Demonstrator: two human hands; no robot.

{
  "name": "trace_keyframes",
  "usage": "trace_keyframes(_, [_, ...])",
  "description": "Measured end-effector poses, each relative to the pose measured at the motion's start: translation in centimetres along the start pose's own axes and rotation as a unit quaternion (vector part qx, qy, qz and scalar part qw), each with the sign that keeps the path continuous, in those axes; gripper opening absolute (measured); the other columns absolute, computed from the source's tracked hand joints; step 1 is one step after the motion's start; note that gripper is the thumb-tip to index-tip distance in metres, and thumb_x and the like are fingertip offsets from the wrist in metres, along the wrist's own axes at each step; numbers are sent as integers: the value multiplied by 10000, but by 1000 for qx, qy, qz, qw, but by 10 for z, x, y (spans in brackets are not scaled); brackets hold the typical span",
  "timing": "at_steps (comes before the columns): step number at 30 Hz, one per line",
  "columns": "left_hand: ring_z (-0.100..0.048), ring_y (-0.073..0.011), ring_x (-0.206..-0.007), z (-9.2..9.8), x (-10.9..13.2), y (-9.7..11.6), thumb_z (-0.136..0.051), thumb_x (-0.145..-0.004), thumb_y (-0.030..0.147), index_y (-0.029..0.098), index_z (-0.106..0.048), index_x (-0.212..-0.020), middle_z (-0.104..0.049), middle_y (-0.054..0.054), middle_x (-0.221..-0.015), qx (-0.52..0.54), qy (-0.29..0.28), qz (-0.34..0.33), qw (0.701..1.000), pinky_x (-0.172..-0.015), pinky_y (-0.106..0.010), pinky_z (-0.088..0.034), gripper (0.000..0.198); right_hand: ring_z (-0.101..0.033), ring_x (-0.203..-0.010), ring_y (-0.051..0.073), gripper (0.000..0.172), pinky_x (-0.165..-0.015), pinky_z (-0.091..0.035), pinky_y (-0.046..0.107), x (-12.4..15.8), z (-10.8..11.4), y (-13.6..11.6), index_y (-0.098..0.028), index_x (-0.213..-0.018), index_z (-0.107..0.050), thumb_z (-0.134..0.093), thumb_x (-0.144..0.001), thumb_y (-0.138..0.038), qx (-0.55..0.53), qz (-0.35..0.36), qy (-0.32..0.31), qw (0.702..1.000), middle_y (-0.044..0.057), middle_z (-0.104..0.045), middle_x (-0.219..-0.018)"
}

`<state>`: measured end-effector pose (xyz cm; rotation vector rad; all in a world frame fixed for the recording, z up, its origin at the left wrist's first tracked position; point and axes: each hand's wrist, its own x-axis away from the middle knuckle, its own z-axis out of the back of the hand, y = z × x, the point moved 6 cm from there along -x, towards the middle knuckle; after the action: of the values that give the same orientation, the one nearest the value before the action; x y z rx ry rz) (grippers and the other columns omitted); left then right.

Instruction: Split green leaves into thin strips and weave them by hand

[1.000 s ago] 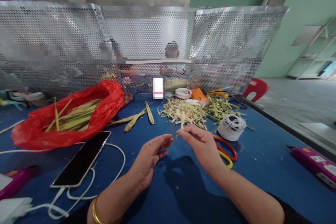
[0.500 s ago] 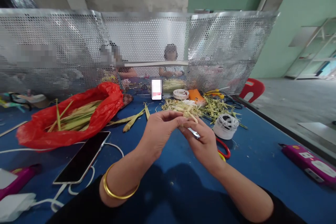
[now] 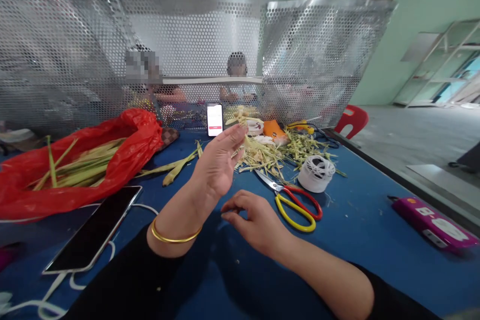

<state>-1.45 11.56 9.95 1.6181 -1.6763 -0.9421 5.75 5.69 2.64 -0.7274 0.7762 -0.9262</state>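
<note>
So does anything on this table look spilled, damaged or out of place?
Mainly the loose plant scraps, strewn straight on the blue table, unlike the long strips gathered in the red bag. The white roll also looks untidy, strands criss-crossing its top. Nothing looks plainly damaged.

Husk piece (image 3: 242, 116) on my feed: matt, fibrous, dry-looking plant matter. Leaf strips (image 3: 175, 171): dull, same sort of fibre as far as I can tell. Red bag (image 3: 139, 125): thin plastic, crinkled, glossy. Scissors (image 3: 277, 187): blades bright smooth metal; handles look plastic-coated, sleek. Bangle (image 3: 176, 240): polished gold-coloured metal. I read phone (image 3: 94, 230) as dark glossy glass. Partition (image 3: 198, 30): perforated, shiny, metal-looking sheet. Tabletop (image 3: 360, 250): smooth, low sheen. Sleeve (image 3: 123, 270): matt cloth.
</note>
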Motion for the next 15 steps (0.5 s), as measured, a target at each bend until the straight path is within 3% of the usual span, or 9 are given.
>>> trace_keyframes(7, [-483,-179,-1131,7,-3,0,-721,-667,257,190,-632,-836,-623,-2,-980,-4,33,19,999,-1011,-369,-268,202,-585,-726,126,100,-623,-414,229,0,-1,-2,-212,-820,-695,-598,-814,-190,39,-8,-32,999,2,-625,-806])
trace_keyframes(15, [-440,-203,-1197,2,1,10,-678,-701,243,192,-614,-823,-611,-7,-995,-12,36,8,999,-1022,-369,-246,147,-582,-727,124,102,-631,-416,221,2,-7,0,-216,-834,-692,-593,-820,-194,68,5,-49,997,4,-622,-822])
